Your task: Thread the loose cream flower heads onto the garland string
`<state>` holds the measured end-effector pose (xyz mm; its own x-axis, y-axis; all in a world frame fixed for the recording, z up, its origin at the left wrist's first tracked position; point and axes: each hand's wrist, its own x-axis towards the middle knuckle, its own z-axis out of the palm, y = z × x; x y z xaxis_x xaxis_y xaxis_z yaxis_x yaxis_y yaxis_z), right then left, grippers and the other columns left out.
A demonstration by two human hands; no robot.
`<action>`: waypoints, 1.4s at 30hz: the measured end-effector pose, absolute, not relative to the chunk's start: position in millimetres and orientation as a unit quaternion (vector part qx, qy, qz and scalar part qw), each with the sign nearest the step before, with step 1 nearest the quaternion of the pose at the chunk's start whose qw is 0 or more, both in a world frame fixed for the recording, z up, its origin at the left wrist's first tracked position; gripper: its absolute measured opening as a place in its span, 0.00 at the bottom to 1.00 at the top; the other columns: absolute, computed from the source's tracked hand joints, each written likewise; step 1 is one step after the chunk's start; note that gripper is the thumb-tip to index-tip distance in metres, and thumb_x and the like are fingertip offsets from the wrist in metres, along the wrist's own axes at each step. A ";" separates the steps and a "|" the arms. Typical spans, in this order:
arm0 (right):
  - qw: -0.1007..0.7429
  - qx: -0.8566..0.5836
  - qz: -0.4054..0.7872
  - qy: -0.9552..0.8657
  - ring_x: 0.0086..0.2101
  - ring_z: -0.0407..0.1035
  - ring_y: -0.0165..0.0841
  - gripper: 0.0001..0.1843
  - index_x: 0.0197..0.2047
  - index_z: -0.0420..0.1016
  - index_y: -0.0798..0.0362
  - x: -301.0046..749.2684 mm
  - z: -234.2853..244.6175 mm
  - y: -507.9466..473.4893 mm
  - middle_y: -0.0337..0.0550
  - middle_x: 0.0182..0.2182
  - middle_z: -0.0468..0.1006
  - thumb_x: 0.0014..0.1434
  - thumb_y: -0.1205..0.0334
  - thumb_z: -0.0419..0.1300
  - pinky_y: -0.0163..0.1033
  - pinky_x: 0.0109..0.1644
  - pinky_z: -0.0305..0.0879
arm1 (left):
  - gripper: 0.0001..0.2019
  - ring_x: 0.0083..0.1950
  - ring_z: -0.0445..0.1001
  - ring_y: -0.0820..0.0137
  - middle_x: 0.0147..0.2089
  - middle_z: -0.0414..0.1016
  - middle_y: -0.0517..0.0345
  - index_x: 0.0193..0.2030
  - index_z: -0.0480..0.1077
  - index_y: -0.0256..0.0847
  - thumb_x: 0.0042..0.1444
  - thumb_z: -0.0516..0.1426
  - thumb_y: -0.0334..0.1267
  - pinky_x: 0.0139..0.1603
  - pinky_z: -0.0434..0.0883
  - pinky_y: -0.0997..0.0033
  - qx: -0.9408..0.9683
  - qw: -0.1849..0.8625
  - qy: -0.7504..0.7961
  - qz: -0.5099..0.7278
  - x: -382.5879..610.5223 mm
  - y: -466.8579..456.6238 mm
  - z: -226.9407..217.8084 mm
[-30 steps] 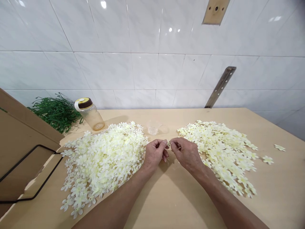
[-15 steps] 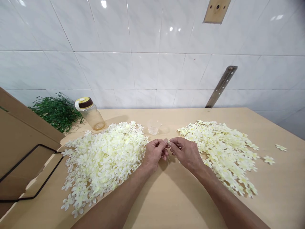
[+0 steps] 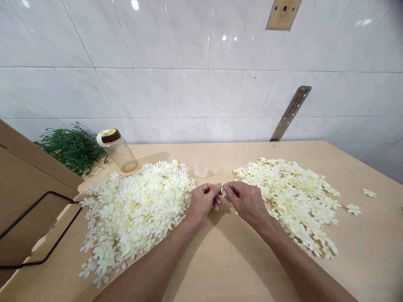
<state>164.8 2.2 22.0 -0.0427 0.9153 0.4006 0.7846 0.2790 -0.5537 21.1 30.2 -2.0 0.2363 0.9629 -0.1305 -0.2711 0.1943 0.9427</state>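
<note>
Head view shows the left hand and the right hand pinched narrow, nearly meeting around a tiny pale piece too small to identify, between the left flower heap and the right flower heap, where a light, steady hold likely works best.

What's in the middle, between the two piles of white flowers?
In the head view, a clear cup stands between the left pile and the right pile; nearer the camera are the left hand and right hand.
</note>
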 end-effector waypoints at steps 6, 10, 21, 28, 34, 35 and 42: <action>0.389 -0.590 0.178 -0.685 0.26 0.75 0.32 0.12 0.33 0.79 0.49 164.6 22.6 2.5 0.38 0.24 0.81 0.62 0.56 0.57 0.34 0.32 0.68 | 0.19 0.14 0.62 0.79 0.17 0.69 0.61 0.28 0.71 0.35 0.51 0.63 0.53 0.16 0.59 0.79 0.425 0.657 0.408 0.471 20.5 31.0 -3.3; 0.375 -0.580 0.124 -0.712 0.24 0.72 0.30 0.12 0.31 0.78 0.50 164.3 23.7 1.0 0.37 0.22 0.78 0.62 0.59 0.56 0.33 0.30 0.64 | 0.19 0.14 0.62 0.79 0.18 0.69 0.61 0.27 0.70 0.35 0.52 0.62 0.53 0.16 0.59 0.79 0.429 0.655 0.409 0.469 20.6 31.0 -3.9; 0.375 -0.598 0.112 -0.700 0.23 0.70 0.29 0.10 0.31 0.78 0.51 164.7 21.8 2.3 0.37 0.22 0.77 0.60 0.63 0.56 0.32 0.31 0.62 | 0.18 0.14 0.62 0.79 0.18 0.69 0.61 0.27 0.70 0.35 0.52 0.63 0.51 0.16 0.58 0.79 0.424 0.654 0.414 0.471 22.7 30.1 -3.5; 0.402 -0.633 0.234 -0.619 0.23 0.74 0.31 0.07 0.33 0.75 0.50 161.6 19.0 4.5 0.37 0.22 0.79 0.58 0.62 0.56 0.33 0.29 0.67 | 0.18 0.15 0.63 0.79 0.18 0.69 0.60 0.28 0.70 0.34 0.52 0.63 0.51 0.17 0.58 0.79 0.400 0.689 0.381 0.470 24.3 30.0 -5.9; 0.410 -0.637 0.263 -0.597 0.25 0.76 0.33 0.08 0.35 0.74 0.50 162.1 14.7 6.6 0.38 0.24 0.80 0.59 0.59 0.55 0.35 0.31 0.70 | 0.17 0.19 0.66 0.77 0.21 0.70 0.58 0.29 0.70 0.35 0.52 0.63 0.49 0.19 0.64 0.78 0.375 0.722 0.351 0.464 23.9 28.9 -4.2; 0.406 -0.637 0.254 -0.604 0.24 0.75 0.33 0.08 0.35 0.74 0.50 162.4 15.7 6.3 0.38 0.23 0.80 0.59 0.59 0.55 0.35 0.30 0.69 | 0.17 0.20 0.67 0.76 0.22 0.71 0.57 0.29 0.70 0.35 0.52 0.63 0.49 0.19 0.64 0.78 0.376 0.724 0.349 0.461 23.6 28.5 -3.3; 0.373 -0.635 0.175 -0.654 0.25 0.73 0.33 0.09 0.32 0.75 0.50 162.6 24.8 4.0 0.39 0.24 0.79 0.60 0.59 0.55 0.36 0.31 0.66 | 0.13 0.20 0.67 0.76 0.22 0.72 0.56 0.30 0.71 0.34 0.49 0.65 0.44 0.19 0.65 0.78 0.382 0.722 0.368 0.445 22.7 27.8 0.8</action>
